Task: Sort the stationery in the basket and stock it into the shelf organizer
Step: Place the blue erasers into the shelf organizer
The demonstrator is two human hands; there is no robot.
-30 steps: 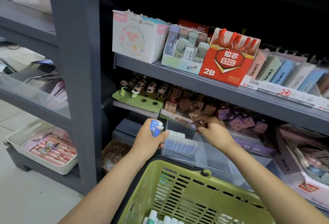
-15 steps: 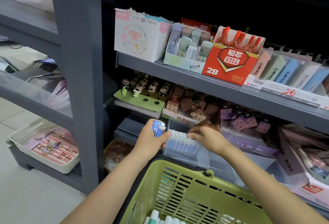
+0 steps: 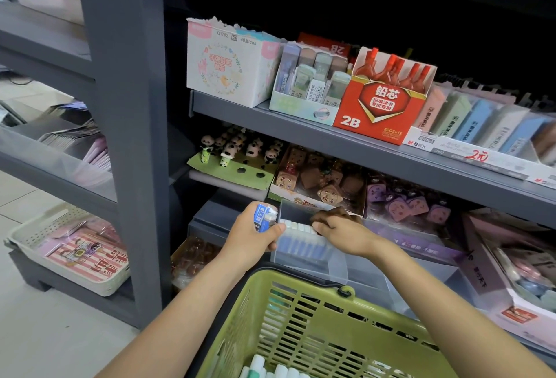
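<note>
A green plastic basket [image 3: 304,326] sits right below me, with several white and green stationery pieces [image 3: 270,370] at its bottom. Past its rim stands a clear shelf organizer [image 3: 337,266] holding a row of blue-and-white erasers [image 3: 301,239]. My left hand [image 3: 255,236] grips blue-and-white erasers [image 3: 263,216] just left of that row. My right hand [image 3: 340,227] rests on the row's right end with curled fingers; whether the fingertips pinch an eraser is hidden.
A grey shelf [image 3: 361,149] above carries a white box [image 3: 228,68], a red 2B lead box [image 3: 382,101] and pastel boxes [image 3: 481,122]. Panda figures [image 3: 240,149] and brown toys [image 3: 319,179] fill the lower tier. A white tray [image 3: 69,248] sits at left.
My right hand has come down from the brown toys onto the right end of the eraser row. My left hand has stayed in place with its erasers.
</note>
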